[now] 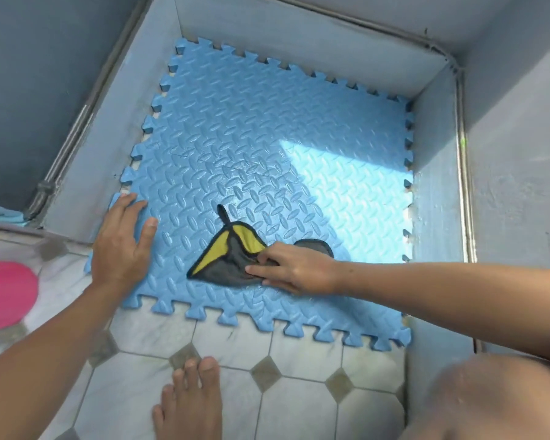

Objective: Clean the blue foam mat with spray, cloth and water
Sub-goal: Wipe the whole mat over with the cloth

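Head camera looks down on a square blue foam mat [251, 138] with jigsaw edges and a raised leaf-like tread. It lies flat in a grey-walled recess, and its near edge reaches onto the white floor tiles [299, 404] with grey diamond insets. The left hand [121, 246] lies flat on the mat's near left corner, fingers straight and spread, pressing down and grasping nothing. The right hand [294, 271] rests on a crumpled grey cloth with a yellow underside [226, 265], its fingers curled into the fabric and bunching it. The cloth sits on the near middle of the mat, spreading left from under the right fingertips, apart from the left hand. A patch of sunlight falls across the mat's right side. A bare foot [188, 401] stands on the tiles, and a pink rounded object [4, 293] lies at the left edge.
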The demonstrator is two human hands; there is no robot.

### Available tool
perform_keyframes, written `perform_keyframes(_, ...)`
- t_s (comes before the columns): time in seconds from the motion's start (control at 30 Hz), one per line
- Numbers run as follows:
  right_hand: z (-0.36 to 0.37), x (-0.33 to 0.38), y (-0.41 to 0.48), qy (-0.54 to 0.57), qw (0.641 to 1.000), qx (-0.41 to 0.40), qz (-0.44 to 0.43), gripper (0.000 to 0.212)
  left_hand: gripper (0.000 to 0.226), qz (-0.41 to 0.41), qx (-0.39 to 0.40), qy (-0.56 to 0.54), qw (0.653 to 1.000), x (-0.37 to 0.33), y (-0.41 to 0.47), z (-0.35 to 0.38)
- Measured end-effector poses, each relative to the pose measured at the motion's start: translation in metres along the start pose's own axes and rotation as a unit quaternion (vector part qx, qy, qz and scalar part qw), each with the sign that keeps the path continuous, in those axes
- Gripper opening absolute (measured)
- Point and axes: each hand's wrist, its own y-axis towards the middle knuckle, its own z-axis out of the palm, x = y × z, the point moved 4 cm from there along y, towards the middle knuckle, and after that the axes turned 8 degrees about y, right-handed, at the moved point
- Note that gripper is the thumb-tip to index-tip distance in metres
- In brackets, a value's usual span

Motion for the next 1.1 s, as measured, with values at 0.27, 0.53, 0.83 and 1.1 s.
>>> perform_keyframes(0.27,-0.119,-0.169,-0.074,-0.101,0.855,-0.285,0.421,0.037,0.064,-0.005,0.004,0.001,1.0,0.001,0.0,0.002)
perform_keyframes(0.53,-0.091,-0.144,-0.004,-0.092,0.802,-0.325,0.492,0.036,0.062,-0.007,0.002,0.004,1.0,0.0,0.0,0.001)
perform_keyframes(0.83,0.008,0.014,-0.028,-0.03,0.999,0.02,0.007,0.043,0.065,-0.008,0.006,0.0,1.0,0.0,0.0,0.0)
perform_keyframes(1.1,-0.09,-0.104,-0.077,-0.166,0.939,-0.093,0.285,0.052,0.065,-0.006,0.0,-0.001,1.0,-0.006,0.0,-0.003)
